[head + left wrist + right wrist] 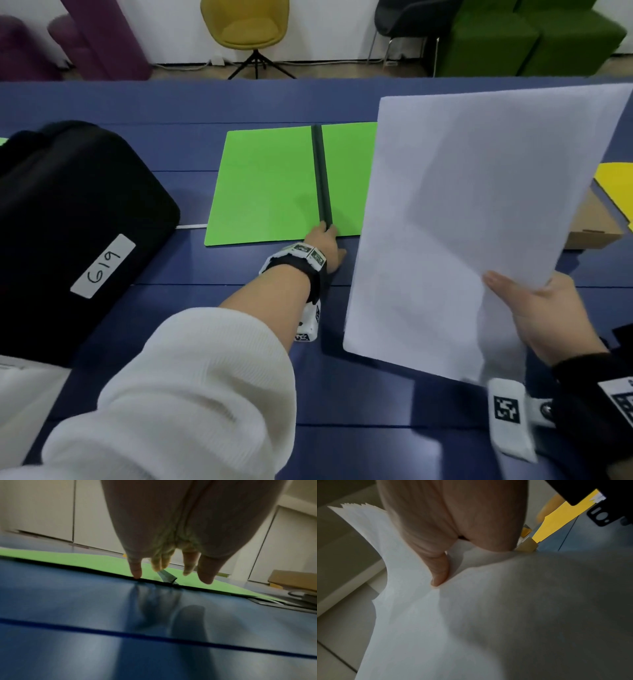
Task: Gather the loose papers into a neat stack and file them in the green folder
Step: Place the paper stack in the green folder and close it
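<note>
Two hands share the work. Furthest left of the left hand (325,244) lies a black case (68,219); the green folder (263,185) lies open and flat just beyond that hand's fingertips (136,573), which reach, extended, to its near edge by the dark spine bar (321,174); whether they pinch the bar I cannot tell. The right hand (544,318) pinches the paper stack (479,219) at a lower corner, thumb on top, held tilted above the table. Light and floppy, the sheets fan at the far corner; a mid-edge hold should steady them better.
</note>
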The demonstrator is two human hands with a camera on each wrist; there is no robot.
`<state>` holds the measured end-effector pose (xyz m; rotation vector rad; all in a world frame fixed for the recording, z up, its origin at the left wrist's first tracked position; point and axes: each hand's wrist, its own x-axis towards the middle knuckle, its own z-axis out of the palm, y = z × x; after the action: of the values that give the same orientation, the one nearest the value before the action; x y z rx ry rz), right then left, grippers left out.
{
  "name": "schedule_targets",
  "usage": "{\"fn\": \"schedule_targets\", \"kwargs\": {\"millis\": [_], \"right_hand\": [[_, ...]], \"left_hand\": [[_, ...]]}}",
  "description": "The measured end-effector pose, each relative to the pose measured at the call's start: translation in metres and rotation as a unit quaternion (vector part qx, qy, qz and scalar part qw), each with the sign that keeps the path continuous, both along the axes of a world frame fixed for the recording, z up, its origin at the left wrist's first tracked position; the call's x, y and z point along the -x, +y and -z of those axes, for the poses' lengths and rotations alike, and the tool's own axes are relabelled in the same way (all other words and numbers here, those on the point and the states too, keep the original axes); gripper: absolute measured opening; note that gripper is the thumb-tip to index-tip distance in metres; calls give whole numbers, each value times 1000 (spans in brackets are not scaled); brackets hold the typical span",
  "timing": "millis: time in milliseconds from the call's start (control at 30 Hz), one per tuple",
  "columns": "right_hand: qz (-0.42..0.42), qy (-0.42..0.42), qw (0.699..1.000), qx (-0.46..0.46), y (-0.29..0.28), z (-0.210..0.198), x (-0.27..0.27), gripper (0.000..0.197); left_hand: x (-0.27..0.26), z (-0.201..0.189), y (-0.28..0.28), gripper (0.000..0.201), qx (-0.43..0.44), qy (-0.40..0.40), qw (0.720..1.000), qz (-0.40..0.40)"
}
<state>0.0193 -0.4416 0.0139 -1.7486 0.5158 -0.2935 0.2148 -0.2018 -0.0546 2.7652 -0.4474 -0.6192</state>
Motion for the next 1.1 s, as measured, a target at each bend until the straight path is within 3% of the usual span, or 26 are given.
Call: {"fn": "schedule_targets", "kwargs": {"millis": [167, 500, 600, 667, 767, 800, 867, 933, 1033, 1100], "right_hand": [[-21, -3, 1000, 10, -1, -1, 11, 11], [-56, 23, 997, -53, 18, -2, 47, 12], [-68, 41, 995, -64, 22, 10, 62, 78], [-73, 53, 993, -73, 23, 20, 73, 87], [-75, 69, 991, -90, 25, 32, 88, 46], [-80, 74, 989, -96, 25, 36, 92, 47], [-86, 90, 988, -95, 25, 45, 99, 85], [-96, 107, 984, -105, 25, 51, 103, 104], [-106, 119, 980, -120, 27, 54, 104, 101], [-106, 128, 978, -126, 32, 54, 99, 76]], "left_hand": [[26, -11, 20, 63, -64, 54, 996, 26], [163, -35, 71, 60, -153, 56, 980, 117], [206, -39, 80, 56, -174, 51, 972, 149], [234, -41, 84, 46, -184, 51, 966, 173], [274, -45, 86, 31, -163, 93, 966, 180], [284, -46, 88, 29, -140, 120, 968, 170], [291, -47, 91, 29, -76, 161, 974, 143], [287, -50, 95, 29, -26, 153, 982, 105], [270, -54, 96, 30, 40, 84, 995, 18], [260, -50, 97, 50, 60, 72, 996, -1]]}}
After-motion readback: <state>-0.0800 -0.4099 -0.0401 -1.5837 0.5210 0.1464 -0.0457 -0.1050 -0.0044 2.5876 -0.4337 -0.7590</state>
